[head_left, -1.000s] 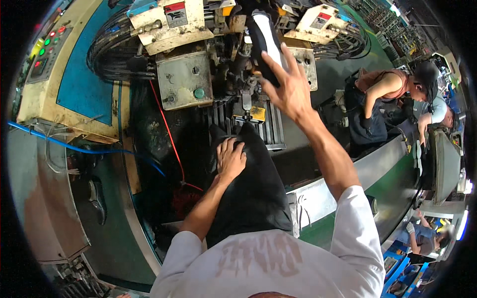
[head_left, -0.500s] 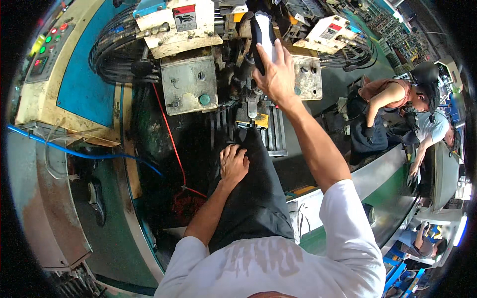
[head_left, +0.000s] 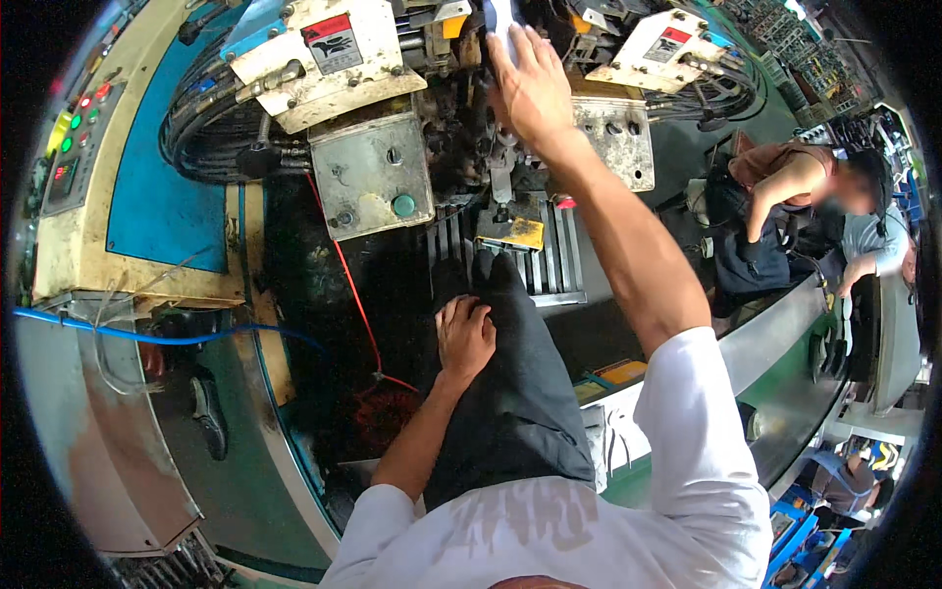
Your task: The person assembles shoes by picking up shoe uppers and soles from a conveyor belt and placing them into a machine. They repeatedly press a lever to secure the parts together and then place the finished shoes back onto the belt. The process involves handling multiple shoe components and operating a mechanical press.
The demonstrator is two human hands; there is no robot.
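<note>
My right hand [head_left: 533, 93] is stretched forward into the machine [head_left: 491, 147], with its fingers over a shoe [head_left: 500, 20] turned with its white underside up. Only a pale strip of the shoe shows at the top edge; the rest is hidden or out of view. The thumb side of the hand is partly lost against the dark metal parts. On my dark trousers, at the thigh, rests my left hand [head_left: 465, 339], its fingers lying loosely bent and holding nothing.
Cream housings with hoses [head_left: 211, 128] flank the machine. A control panel [head_left: 83, 147] with lit buttons is at left. Below the machine lies a yellow pedal [head_left: 515, 234]. A blue hose [head_left: 177, 339] and a red cord [head_left: 348, 280] hang at left. Co-workers [head_left: 785, 196] sit at right beside a conveyor.
The view has shifted, so the machine sits higher in the picture. My right hand has stayed on the shoe, which now shows less. My left hand still rests on the thigh.
</note>
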